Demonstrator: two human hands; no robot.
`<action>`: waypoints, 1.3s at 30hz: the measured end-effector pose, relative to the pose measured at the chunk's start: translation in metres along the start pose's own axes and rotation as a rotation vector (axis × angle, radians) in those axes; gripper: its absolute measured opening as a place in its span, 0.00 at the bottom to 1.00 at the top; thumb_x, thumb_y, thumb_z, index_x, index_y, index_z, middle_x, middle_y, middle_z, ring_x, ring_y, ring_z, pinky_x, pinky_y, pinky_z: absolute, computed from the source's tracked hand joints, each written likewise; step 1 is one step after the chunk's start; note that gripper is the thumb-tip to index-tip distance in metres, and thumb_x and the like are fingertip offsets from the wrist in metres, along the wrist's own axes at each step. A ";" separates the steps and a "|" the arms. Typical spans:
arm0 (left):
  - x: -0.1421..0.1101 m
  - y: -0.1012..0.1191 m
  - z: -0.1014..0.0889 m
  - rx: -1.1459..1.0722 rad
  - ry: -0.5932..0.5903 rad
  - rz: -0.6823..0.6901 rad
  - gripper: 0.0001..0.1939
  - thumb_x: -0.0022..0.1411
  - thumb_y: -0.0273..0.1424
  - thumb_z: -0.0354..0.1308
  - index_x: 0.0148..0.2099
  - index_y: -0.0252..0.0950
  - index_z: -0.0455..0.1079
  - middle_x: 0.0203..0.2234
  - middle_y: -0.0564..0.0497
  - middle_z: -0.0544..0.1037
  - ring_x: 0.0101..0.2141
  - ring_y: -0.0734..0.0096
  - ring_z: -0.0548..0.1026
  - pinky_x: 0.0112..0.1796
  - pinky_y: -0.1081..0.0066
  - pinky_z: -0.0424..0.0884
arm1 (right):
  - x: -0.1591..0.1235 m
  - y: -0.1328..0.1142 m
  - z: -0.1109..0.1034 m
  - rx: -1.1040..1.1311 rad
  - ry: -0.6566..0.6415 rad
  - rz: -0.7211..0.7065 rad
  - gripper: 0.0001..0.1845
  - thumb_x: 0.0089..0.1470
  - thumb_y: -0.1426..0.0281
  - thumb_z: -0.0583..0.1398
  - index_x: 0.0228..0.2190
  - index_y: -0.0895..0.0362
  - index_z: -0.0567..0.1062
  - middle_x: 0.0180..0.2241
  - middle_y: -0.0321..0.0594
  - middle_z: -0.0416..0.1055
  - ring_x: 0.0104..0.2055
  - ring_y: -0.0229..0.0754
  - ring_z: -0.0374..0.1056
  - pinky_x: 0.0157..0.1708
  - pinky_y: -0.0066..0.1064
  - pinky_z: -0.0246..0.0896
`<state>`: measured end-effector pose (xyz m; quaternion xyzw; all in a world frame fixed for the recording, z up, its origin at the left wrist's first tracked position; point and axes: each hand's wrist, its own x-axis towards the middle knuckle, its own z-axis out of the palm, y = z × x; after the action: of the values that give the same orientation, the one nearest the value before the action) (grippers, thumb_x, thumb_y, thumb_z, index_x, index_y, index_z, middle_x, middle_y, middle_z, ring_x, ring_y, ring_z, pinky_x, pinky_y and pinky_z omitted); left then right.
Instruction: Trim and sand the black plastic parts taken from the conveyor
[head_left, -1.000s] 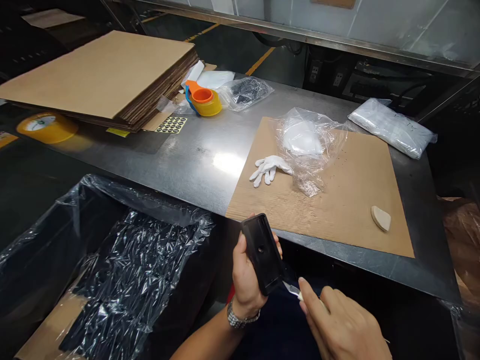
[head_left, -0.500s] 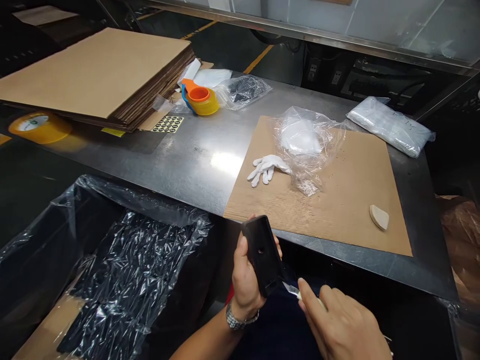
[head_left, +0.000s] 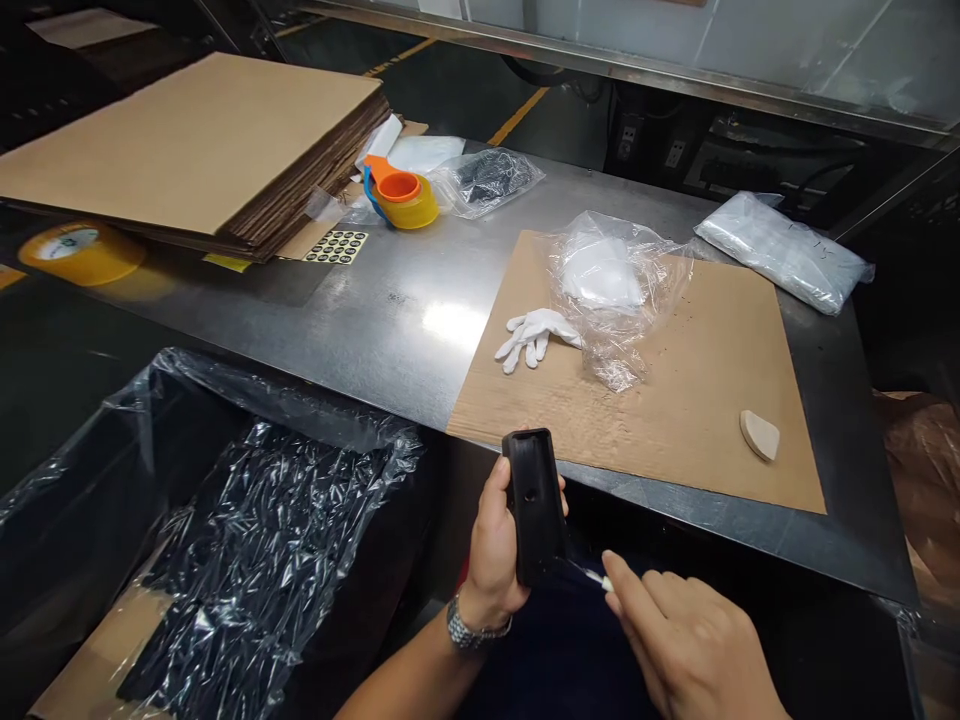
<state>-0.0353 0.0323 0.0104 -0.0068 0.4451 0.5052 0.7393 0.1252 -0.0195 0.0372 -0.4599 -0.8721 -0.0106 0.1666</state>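
Note:
Wrapped around a black rectangular plastic part (head_left: 538,515), my left hand (head_left: 495,545) holds it upright in front of the table edge. The part is hollow like a shallow tray, with a small round hole near its middle. My right hand (head_left: 686,630) grips a craft knife (head_left: 596,578) with a light handle; most of the handle is hidden in the fingers. Its thin blade points at the lower right corner of the black part; whether it touches, I cannot tell. A white glove (head_left: 537,336) lies on the cardboard sheet (head_left: 705,400) beyond my hands.
On the metal table (head_left: 397,330) are a clear plastic bag (head_left: 619,290), a beige wedge-shaped block (head_left: 760,435), a tape dispenser (head_left: 405,197) and stacked cardboard (head_left: 202,140). A wrapped package (head_left: 784,252) lies back right. A bin lined with black plastic (head_left: 255,560) stands at left.
My left hand has turned the black part, so it now shows narrower and a little further right. The knife blade has tilted, showing thinner, and my right hand has shifted slightly.

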 end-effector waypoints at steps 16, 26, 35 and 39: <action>-0.003 -0.001 0.003 0.095 -0.039 0.133 0.24 0.62 0.41 0.44 0.58 0.36 0.56 0.25 0.50 0.72 0.22 0.73 0.68 0.21 0.75 0.66 | -0.004 0.000 0.007 0.021 -0.231 0.053 0.15 0.62 0.71 0.43 0.27 0.55 0.64 0.12 0.29 0.60 0.10 0.35 0.57 0.15 0.29 0.33; -0.001 -0.008 -0.005 0.246 -0.080 0.355 0.26 0.62 0.42 0.45 0.60 0.40 0.53 0.28 0.48 0.74 0.26 0.70 0.70 0.26 0.72 0.68 | -0.007 0.004 0.019 0.323 -0.505 0.315 0.20 0.62 0.65 0.43 0.24 0.55 0.65 0.12 0.31 0.61 0.13 0.34 0.58 0.16 0.27 0.34; 0.009 -0.003 -0.002 -0.018 -0.183 0.107 0.21 0.62 0.41 0.44 0.51 0.35 0.65 0.25 0.48 0.74 0.22 0.73 0.70 0.23 0.75 0.66 | -0.007 0.020 0.033 1.770 -0.687 0.923 0.25 0.57 0.52 0.46 0.29 0.59 0.68 0.09 0.26 0.56 0.07 0.27 0.43 0.09 0.19 0.35; 0.013 -0.003 -0.001 -0.059 -0.197 -0.148 0.25 0.61 0.43 0.43 0.31 0.27 0.72 0.24 0.45 0.74 0.22 0.73 0.70 0.23 0.75 0.66 | 0.009 0.058 0.035 1.016 -0.313 0.853 0.20 0.59 0.57 0.45 0.39 0.57 0.68 0.17 0.31 0.63 0.15 0.31 0.57 0.17 0.22 0.51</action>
<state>-0.0326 0.0404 0.0003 -0.0117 0.3537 0.4602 0.8142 0.1578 0.0271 -0.0015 -0.6243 -0.5252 0.5334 0.2233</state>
